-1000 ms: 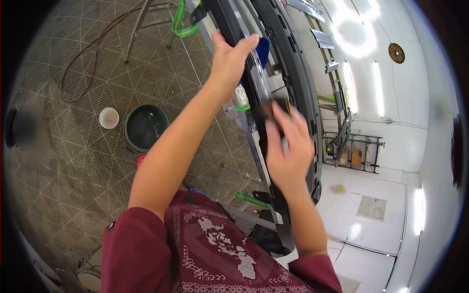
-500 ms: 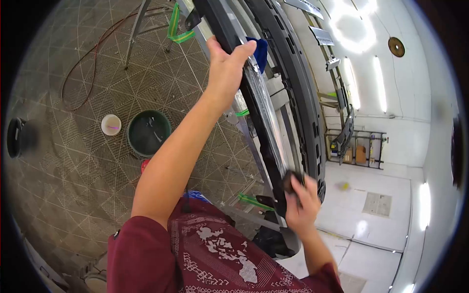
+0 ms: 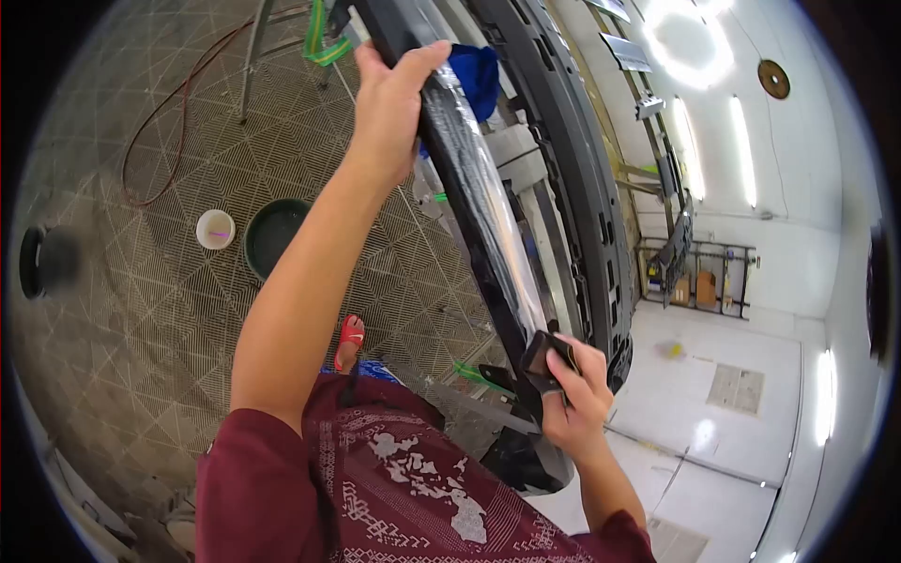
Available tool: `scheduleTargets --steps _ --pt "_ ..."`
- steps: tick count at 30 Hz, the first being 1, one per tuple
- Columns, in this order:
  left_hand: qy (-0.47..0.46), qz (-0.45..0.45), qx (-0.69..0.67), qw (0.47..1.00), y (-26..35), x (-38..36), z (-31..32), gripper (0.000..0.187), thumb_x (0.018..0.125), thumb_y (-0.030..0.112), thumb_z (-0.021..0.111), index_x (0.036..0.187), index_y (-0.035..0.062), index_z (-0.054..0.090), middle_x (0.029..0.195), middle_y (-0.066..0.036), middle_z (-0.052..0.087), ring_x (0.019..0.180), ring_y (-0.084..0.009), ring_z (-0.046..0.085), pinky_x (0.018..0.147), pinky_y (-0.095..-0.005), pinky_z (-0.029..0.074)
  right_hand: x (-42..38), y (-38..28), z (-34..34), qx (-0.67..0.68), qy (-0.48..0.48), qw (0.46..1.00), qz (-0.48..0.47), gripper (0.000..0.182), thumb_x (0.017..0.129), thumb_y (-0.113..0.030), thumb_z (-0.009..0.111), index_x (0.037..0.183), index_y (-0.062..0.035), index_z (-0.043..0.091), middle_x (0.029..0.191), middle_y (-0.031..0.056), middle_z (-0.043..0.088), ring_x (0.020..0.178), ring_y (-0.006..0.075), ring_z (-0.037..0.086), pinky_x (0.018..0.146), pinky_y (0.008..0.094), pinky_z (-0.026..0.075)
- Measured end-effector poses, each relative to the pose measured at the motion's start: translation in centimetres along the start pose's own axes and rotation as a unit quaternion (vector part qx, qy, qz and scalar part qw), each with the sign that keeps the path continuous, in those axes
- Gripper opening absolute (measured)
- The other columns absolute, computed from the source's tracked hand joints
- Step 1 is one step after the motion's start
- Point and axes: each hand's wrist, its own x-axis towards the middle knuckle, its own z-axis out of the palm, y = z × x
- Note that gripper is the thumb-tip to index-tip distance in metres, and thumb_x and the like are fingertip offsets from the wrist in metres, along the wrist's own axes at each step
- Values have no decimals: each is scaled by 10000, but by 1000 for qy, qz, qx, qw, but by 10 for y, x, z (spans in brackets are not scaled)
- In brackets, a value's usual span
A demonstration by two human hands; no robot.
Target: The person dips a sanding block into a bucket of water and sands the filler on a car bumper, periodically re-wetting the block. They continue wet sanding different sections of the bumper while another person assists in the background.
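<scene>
A long dark part [image 3: 465, 197] with a shiny silver strip [image 3: 493, 188] along it runs from the top of the view down to the lower middle. My left hand [image 3: 392, 98] grips its upper portion, with the thumb across the top face. Near the lower end, my right hand [image 3: 579, 394] holds a small dark block [image 3: 544, 358] against or just over the part. A blue cloth [image 3: 476, 83] hangs beside the part, to the right of my left hand. The underside of the block is hidden.
A larger black slotted panel [image 3: 563, 159] lies alongside. On the patterned floor [image 3: 122, 328] are a white bucket [image 3: 215, 229], a dark green tub [image 3: 267, 242] and a reddish hose [image 3: 183, 141]. Green tape [image 3: 322, 42] hangs on the stand. A shelf rack [image 3: 737, 281] stands beyond.
My left hand and the long part now appear farther left. The block in my right hand has shifted slightly and shows more clearly. A foot in a red sandal has come into view.
</scene>
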Motion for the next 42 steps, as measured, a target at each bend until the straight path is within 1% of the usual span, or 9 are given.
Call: scheduleTargets --steps 3,6,12,17,20,23,26,33,42 --pt "8 -3 -25 1000 -1 -1 6 536 905 154 771 1255 55 378 943 -80 600 742 -163 643 640 -346 572 35 -6 5 -21 -6 998 -51 512 731 81 733 1227 -43 749 1285 168 687 1096 376 676 948 438 540" --pt "9 -21 -12 1000 3 -2 -1 458 933 134 737 1210 52 382 897 -111 626 753 -229 699 649 -422 629 95 -9 32 14 24 995 -96 494 736 41 781 1216 -70 757 1281 127 686 1070 359 667 920 426 543" --pt "54 -22 31 998 13 -10 9 440 927 170 715 1254 58 444 947 -107 629 758 -218 660 657 -390 585 11 0 -2 14 -28 998 -48 512 688 75 743 1186 -41 765 1263 165 697 1091 378 684 939 444 549" --pt "25 -10 28 999 2 -5 2 250 947 177 698 1102 63 539 811 -76 623 642 -192 638 561 -363 561 82 -8 28 64 15 996 -62 460 735 32 798 1188 -36 764 1262 173 696 1071 364 666 927 447 537" --pt "-75 -50 -13 996 -2 1 -14 275 945 182 706 1119 67 527 805 -75 616 644 -197 637 567 -366 565 25 1 9 22 -1 998 -59 488 737 73 749 1218 -8 738 1267 227 690 1091 390 682 975 426 537" --pt "47 -10 -2 999 0 -5 4 297 942 187 710 1136 73 516 808 -75 607 651 -202 638 574 -367 568 6 -1 0 14 -16 999 -41 489 731 84 751 1211 -10 741 1265 222 690 1081 382 677 970 420 535" --pt "14 -44 5 999 1 -8 2 321 936 189 715 1150 78 503 829 -80 604 661 -205 639 594 -366 571 68 -9 29 26 37 996 -75 494 736 51 792 1216 -54 747 1243 147 683 1033 376 657 894 429 545" --pt "9 -25 41 999 8 -5 0 444 915 213 730 1239 51 473 892 -83 616 714 -205 648 623 -377 579 5 -10 2 -27 11 999 -26 496 692 77 760 1175 -33 769 1245 178 703 1052 364 680 932 422 548" --pt "16 -6 3 1000 3 -11 14 226 951 210 703 1058 63 569 796 -81 628 643 -212 646 597 -376 578 5 -18 -1 -28 19 999 5 465 748 79 740 1203 -16 756 1262 198 684 1102 376 667 980 431 527"
